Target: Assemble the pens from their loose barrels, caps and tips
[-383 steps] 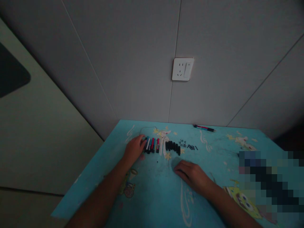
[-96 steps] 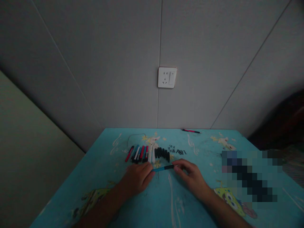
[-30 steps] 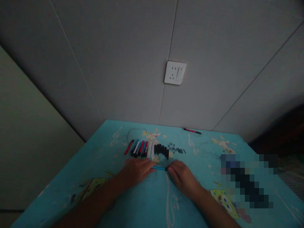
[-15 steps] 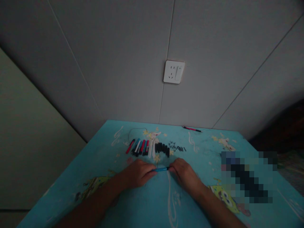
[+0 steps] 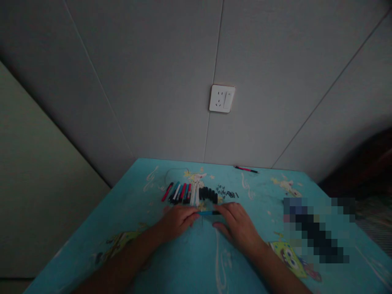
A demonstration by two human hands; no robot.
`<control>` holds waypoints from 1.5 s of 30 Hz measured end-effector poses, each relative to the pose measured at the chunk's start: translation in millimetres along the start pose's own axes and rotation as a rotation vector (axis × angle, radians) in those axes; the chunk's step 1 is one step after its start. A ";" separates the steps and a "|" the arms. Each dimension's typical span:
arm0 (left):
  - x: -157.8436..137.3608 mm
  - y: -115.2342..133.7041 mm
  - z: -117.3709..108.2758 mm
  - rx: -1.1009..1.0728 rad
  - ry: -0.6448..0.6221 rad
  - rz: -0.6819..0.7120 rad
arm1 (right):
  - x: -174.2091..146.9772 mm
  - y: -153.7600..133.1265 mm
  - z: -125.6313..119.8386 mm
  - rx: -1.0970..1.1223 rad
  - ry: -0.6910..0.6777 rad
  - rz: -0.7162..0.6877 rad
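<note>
Here, right hand (image 5: 240, 223) palm-down, thumb off the blue pen (image 5: 208, 213).

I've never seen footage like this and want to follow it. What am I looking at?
No machine here: you see a person's two bare hands through one camera worn on the head, looking forward and down. The left hand grasps a blue pen; the right hand, thumb spread apart, is at the pen's dark end. Beyond them on the patterned blue table lie coloured pen parts, white sticks, black pieces and small dark bits. A pink and black pen lies near the far edge.
</note>
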State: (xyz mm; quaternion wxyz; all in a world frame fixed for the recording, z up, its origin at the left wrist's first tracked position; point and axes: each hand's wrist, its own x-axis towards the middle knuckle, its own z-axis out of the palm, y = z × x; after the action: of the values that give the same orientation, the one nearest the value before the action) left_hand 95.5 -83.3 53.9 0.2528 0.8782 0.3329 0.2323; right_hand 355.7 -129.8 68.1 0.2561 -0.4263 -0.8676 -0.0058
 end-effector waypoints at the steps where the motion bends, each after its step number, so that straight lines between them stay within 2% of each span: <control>1: -0.3 -1.1 0.0 0.057 0.013 0.022 | 0.7 0.2 0.5 0.008 -0.028 0.013; 5: -3.2 -4.9 3.2 0.222 0.001 0.110 | 0.8 0.8 5.9 0.075 -0.098 0.078; 11: -4.7 -8.8 6.4 0.300 0.025 0.145 | 0.2 -0.8 5.7 0.157 -0.045 0.131; 17: -6.1 -13.0 7.9 0.321 0.014 0.165 | 2.0 -1.5 1.5 0.188 -0.183 0.099; 31: -6.8 -12.2 7.8 0.338 0.012 0.174 | 0.9 -3.2 3.7 0.267 -0.099 0.159; 37: -5.8 -6.3 4.6 0.348 -0.004 0.174 | 1.4 2.1 5.9 0.211 -0.124 0.099; 41: -5.0 -3.0 2.9 0.362 -0.008 0.170 | 1.0 5.4 7.9 0.212 -0.070 0.121; 45: -4.5 -3.8 2.4 0.353 0.016 0.176 | 1.1 5.0 7.1 0.221 -0.102 0.113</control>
State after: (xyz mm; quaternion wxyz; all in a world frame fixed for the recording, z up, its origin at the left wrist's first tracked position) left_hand 92.1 -84.6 48.8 0.0710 0.9327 0.2924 0.1988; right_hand 355.7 -124.2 61.3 0.2570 -0.4436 -0.8493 0.1261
